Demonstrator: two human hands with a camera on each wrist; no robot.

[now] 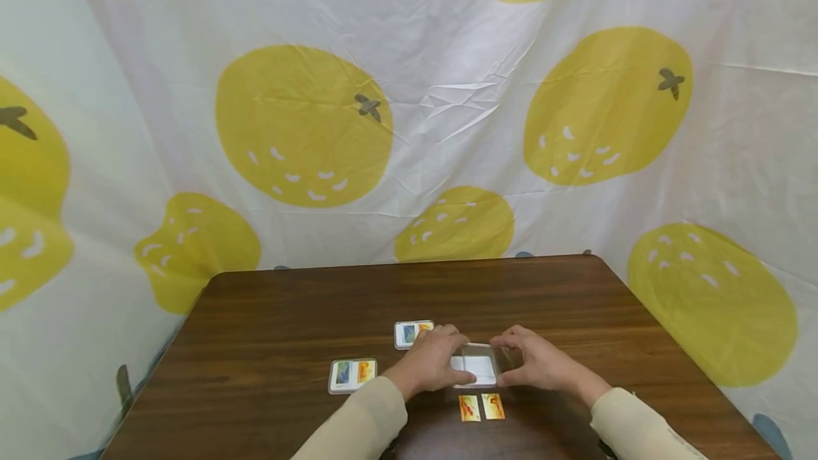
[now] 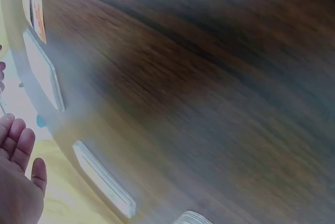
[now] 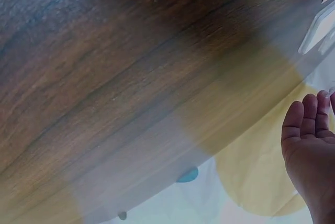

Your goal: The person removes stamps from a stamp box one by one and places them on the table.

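Observation:
Between their fingertips, my left hand [image 1: 434,360] and right hand [image 1: 533,360] hold a clear plastic lid [image 1: 478,348] by its left and right sides. Under it on the table lies a shallow case with a white insert [image 1: 479,370], seen through the clear plastic. The same case [image 2: 43,72] shows edge-on in the left wrist view, below the raised hand. Just in front of it, two small orange-and-yellow stamp-like pictures [image 1: 469,408] lie side by side. In the right wrist view the right hand [image 3: 311,140] has its fingers close together; its thumb is hidden.
Two clear cases, each with a blue-green and an orange picture inside, lie to the left: one nearer case [image 1: 352,375] and one farther case [image 1: 409,334], partly behind the left hand. The dark wooden table [image 1: 287,318] meets a lemon-print cloth [image 1: 415,112] behind it.

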